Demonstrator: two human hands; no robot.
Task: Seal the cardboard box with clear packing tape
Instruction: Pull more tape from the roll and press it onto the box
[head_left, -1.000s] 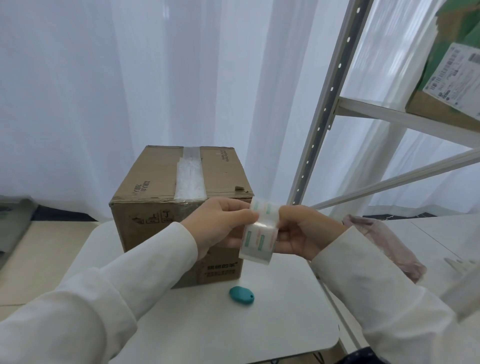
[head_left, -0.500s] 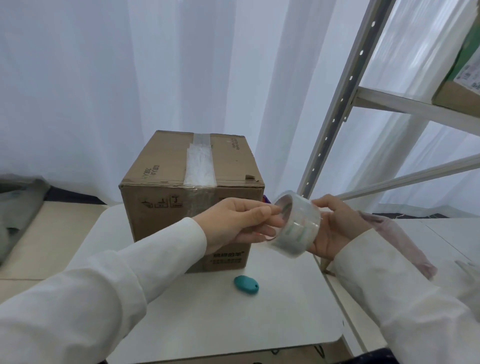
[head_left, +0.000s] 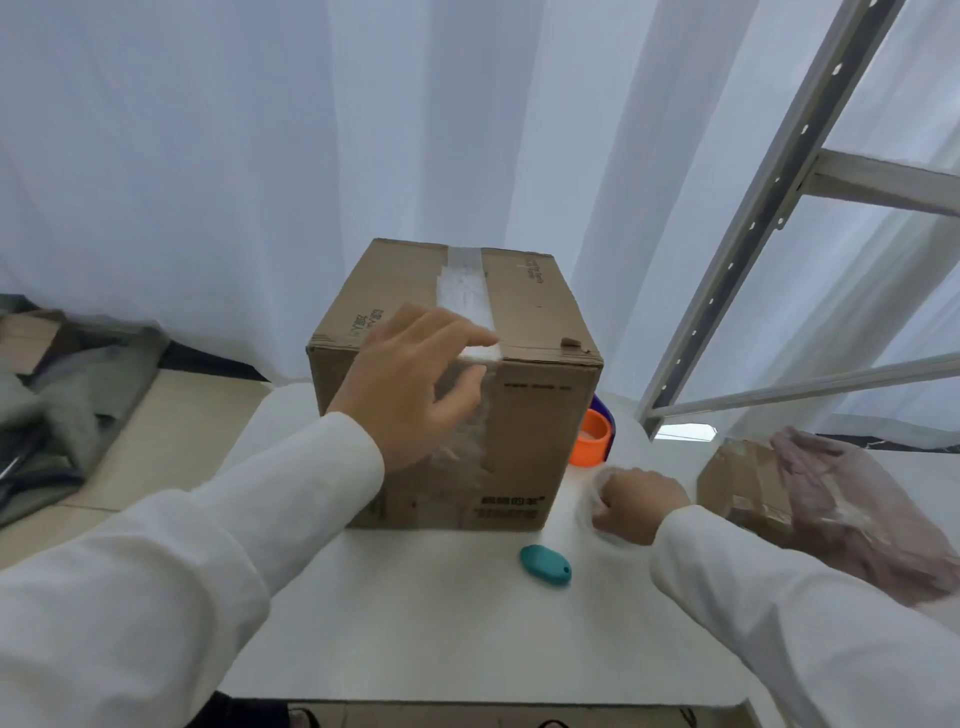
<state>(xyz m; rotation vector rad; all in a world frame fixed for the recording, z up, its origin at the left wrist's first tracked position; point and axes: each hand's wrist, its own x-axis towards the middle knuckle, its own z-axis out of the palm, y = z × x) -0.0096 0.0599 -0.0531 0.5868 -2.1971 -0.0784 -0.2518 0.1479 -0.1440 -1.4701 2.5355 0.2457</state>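
A brown cardboard box (head_left: 540, 415) stands on the white table (head_left: 467, 639). A strip of clear tape (head_left: 464, 283) runs along its top seam and down the front face. My left hand (head_left: 415, 389) is at the box's front top edge, fingers spread, with the index fingertip on the tape at the edge. My right hand (head_left: 641, 504) is down on the table to the right of the box, closed on the clear tape roll (head_left: 597, 493), which is mostly hidden under it.
An orange tape roll (head_left: 592, 439) sits by the box's right side, with something blue behind it. A teal oval object (head_left: 545, 566) lies in front of the box. To the right are a small box (head_left: 748, 483) under a pink plastic bag (head_left: 857, 519) and a metal shelf frame (head_left: 753, 228).
Both hands held the tape roll in front of the box. Now my right hand has lowered the roll to the table, and my left hand has risen to the box's front top edge.
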